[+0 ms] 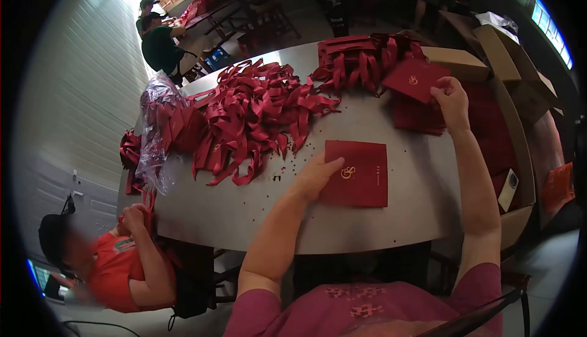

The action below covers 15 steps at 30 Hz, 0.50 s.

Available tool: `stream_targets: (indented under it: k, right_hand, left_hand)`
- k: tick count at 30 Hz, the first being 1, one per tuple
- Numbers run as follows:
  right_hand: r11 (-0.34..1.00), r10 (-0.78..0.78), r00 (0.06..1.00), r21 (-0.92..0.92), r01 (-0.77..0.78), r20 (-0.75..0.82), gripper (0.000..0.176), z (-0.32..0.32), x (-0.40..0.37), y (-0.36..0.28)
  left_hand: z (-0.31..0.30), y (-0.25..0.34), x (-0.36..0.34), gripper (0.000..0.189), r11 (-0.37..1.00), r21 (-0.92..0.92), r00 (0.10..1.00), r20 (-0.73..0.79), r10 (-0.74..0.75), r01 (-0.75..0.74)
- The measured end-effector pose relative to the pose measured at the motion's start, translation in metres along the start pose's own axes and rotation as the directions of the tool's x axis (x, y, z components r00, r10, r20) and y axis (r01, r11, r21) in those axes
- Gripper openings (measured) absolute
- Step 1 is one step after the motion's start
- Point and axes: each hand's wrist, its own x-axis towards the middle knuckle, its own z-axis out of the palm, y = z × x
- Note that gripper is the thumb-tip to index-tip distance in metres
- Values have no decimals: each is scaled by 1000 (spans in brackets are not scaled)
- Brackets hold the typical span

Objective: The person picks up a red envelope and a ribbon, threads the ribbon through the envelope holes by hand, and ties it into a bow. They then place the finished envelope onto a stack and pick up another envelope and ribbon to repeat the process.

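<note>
My left hand (pixel 316 177) grips the left edge of a flat red paper bag (pixel 367 184), thumb on top beside its gold logo. The bag lies over the steel table close to my body. Farther off at the right, my right hand (pixel 453 100) pinches the corner of a second red paper bag (pixel 411 79), also bearing a gold logo. That one is tilted above a stack of flat red bags (pixel 416 117). Left of my hands spreads a large heap of red ribbon handles (pixel 251 108), with red bags beneath and beside it.
More ribboned bags (pixel 348 59) lie at the table's far side. Clear plastic wrap (pixel 159 129) covers bags at the left. An open cardboard box (pixel 516 135) stands right, with a pale phone-like object (pixel 508 189) inside. A person in a red shirt (pixel 131 263) sits left; others work behind.
</note>
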Motion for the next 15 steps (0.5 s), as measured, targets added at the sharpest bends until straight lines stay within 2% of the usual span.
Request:
stream_targets:
  k: [1,2,3,4,6,7,8,9,10,11,12,14,15]
  right_hand:
    - [1000,-2,1000,-8,2,7,20,1,-3,-8]
    - [984,15,1000,-179,-17,-14,19,2,-8,-17]
    - [937,29,999,-346,-39,-33,18,6,-12,-21]
    - [933,34,999,-357,-38,-16,18,10,-15,-18]
    - [749,-344,937,-618,240,-54,16,18,-18,-17]
    - [741,-340,940,-624,247,-32,16,28,-23,-19]
    - [780,-390,915,-489,389,106,14,42,-29,-20]
    - [800,-449,865,-328,502,225,13,58,-37,-27]
    - [822,-430,849,-256,509,307,9,75,-46,-35]
    - [779,-471,791,-237,581,391,8,93,-53,-41]
    - [732,-506,724,-210,648,469,9,110,-57,-48]
    - [570,-604,551,-170,804,575,10,145,-59,-51]
    - [512,-590,495,-179,840,638,8,160,-57,-49]
  left_hand:
    - [-5,-8,7,34,997,70,999,26,28,-30]
    - [-12,-16,11,33,989,136,997,48,53,-59]
    - [-11,-15,9,33,991,120,998,36,52,-56]
    - [-7,-8,4,31,988,152,1000,16,23,-25]
    - [0,0,0,29,986,164,1000,-11,-7,9]
    - [3,1,-1,27,998,61,999,-40,-16,18]
    - [3,0,-1,25,999,-41,997,-66,-26,23]
    - [1,-3,0,25,998,-55,997,-70,-28,24]
    - [0,-7,1,28,989,-146,999,-46,-11,5]
    - [0,-9,2,31,972,-235,1000,-24,9,-14]
    - [0,-11,3,31,970,-243,1000,-23,10,-15]
    - [3,-12,4,25,996,-83,999,29,-26,29]
    - [3,-14,4,25,996,-90,999,35,-24,27]
